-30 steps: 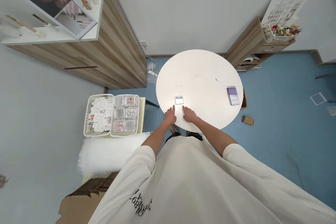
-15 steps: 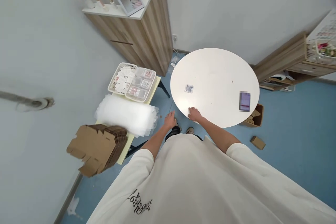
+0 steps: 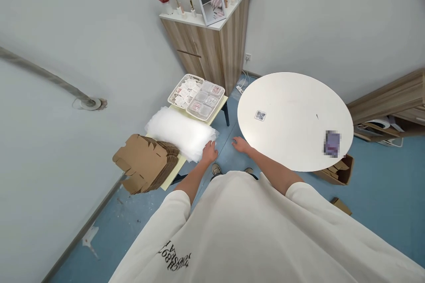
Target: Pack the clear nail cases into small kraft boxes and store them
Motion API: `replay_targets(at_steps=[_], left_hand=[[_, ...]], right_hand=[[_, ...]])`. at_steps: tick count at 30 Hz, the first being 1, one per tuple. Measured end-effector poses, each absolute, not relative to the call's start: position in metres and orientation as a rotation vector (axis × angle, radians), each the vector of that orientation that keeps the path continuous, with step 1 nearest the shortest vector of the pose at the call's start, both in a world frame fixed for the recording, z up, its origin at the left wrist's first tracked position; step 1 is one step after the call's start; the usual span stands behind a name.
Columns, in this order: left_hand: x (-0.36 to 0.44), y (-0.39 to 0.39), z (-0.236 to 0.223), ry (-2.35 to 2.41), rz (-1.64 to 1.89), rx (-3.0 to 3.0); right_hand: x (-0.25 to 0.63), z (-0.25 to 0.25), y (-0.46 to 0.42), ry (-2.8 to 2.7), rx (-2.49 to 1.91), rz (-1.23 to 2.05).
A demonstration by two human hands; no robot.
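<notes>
My left hand (image 3: 210, 152) is at the right edge of a stack of thin white sheets (image 3: 181, 131). Its fingers are loosely spread, and I cannot tell whether they touch the sheets. Over the floor, just left of the round white table (image 3: 282, 141), my right hand (image 3: 240, 144) is open with its fingers pointing left and holds nothing. A small clear case with dark contents (image 3: 260, 116) lies on the table's left part. Beside the sheets, a stack of flat brown cardboard boxes (image 3: 141, 161) sits on the narrow side table (image 3: 180, 164).
Behind the sheets are a white basket of small cards (image 3: 186, 91) and a clear compartment box (image 3: 206, 100). A wooden cabinet (image 3: 212, 55) stands in the corner. A blurred purple item (image 3: 332, 143) lies on the round table; a cardboard box (image 3: 347, 170) is on the floor beside it.
My view has turned left toward the side table. My left hand has come up to the edge of the white sheets. My right hand has left the round table's rim.
</notes>
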State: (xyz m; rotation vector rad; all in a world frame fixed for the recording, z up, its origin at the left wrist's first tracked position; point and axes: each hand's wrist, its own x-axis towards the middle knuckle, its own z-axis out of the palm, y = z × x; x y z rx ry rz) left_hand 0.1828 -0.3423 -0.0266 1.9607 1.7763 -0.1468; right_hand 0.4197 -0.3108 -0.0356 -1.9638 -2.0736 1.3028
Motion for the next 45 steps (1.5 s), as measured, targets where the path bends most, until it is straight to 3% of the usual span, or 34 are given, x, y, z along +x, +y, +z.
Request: replay_targets(at_steps=[14, 22, 35, 40, 45], left_hand=[[0.088, -0.293, -0.039, 1.885, -0.100, 2.106], [0.087, -0.287, -0.046, 1.856, -0.163, 2.100], [0.063, -0.281, -0.028, 1.945, 0.282, 1.908], [0.058, -0.295, -0.010, 1.747, 0.480, 2.106], [0.070, -0.309, 0.000, 1.523, 0.487, 2.283]], right_hand=[[0.271, -0.032, -0.297, -1.753, -1.961, 1.422], [0.265, -0.042, -0.303, -1.676, -2.046, 1.435], [0.249, -0.031, -0.274, -1.546, -1.987, 1.388], [0.242, -0.014, -0.250, -1.235, -1.891, 1.445], [0.252, 0.001, -0.226, -1.194, -1.970, 1.248]])
